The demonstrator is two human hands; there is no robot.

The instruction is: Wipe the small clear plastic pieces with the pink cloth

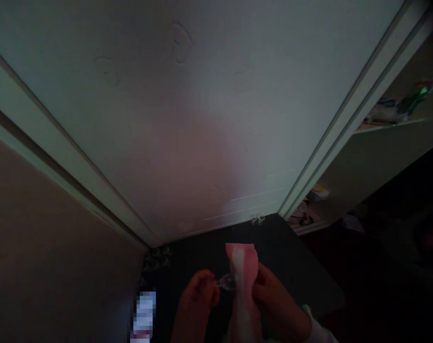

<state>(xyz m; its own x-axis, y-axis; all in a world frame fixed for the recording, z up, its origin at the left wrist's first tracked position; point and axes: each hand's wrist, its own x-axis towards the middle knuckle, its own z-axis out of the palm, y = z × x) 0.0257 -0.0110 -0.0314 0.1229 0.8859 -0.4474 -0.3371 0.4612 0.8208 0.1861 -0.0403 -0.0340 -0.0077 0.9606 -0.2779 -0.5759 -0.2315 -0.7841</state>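
My left hand (199,294) is closed, its fingertips pinching the narrow end of a small clear glass-like piece (226,282). The wider end of that piece meets a pink and white striped cloth (240,276), and part of it is hidden there. My right hand (269,288) is closed on the cloth from the right side, its fingers partly behind the fabric. The cloth hangs upright and runs down past the bottom of the view. Both hands are above a dark table top (187,257).
Near the back edge lie small clear pieces (257,219), with a dark patterned item (157,257) at the left corner. A white panel with raised hearts (187,119) stands behind. Shelves (391,125) hold things at right. A pixelated bright patch (144,314) is at lower left.
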